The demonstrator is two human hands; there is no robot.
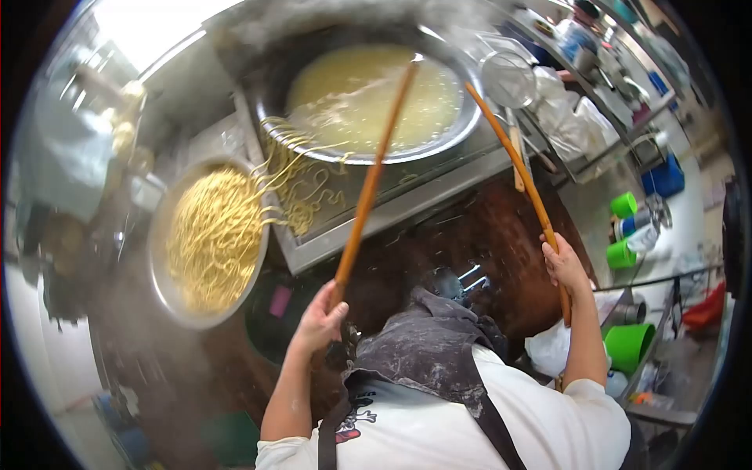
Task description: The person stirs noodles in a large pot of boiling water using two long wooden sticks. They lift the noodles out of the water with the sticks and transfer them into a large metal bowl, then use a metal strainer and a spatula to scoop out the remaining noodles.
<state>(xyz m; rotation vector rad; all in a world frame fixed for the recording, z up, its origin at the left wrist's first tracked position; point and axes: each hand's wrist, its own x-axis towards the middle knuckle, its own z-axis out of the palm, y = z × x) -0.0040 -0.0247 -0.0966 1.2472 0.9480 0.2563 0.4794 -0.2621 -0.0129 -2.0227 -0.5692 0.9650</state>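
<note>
My left hand (321, 319) is closed around the lower end of a long wooden stick (368, 192), whose far tip reaches over the wok (427, 150). In my right hand (565, 262) is a second long wooden stick (517, 160), gripped near its lower end, its tip just beside the wok's right rim. Yellowish, bubbling liquid (376, 94) fills the wok. To the left stands a large metal bowl (160, 286) heaped with yellow noodles (211, 243). Strands trail from the bowl across the stove top and over the wok's rim.
A round wire strainer (509, 78) lies right of the wok. Farther right are white plastic bags (564, 117), shelving and green containers (629, 347). The stove's metal edge (407, 207) runs in front of me. Another person (578, 35) is at the far upper right. Steam blurs the left side.
</note>
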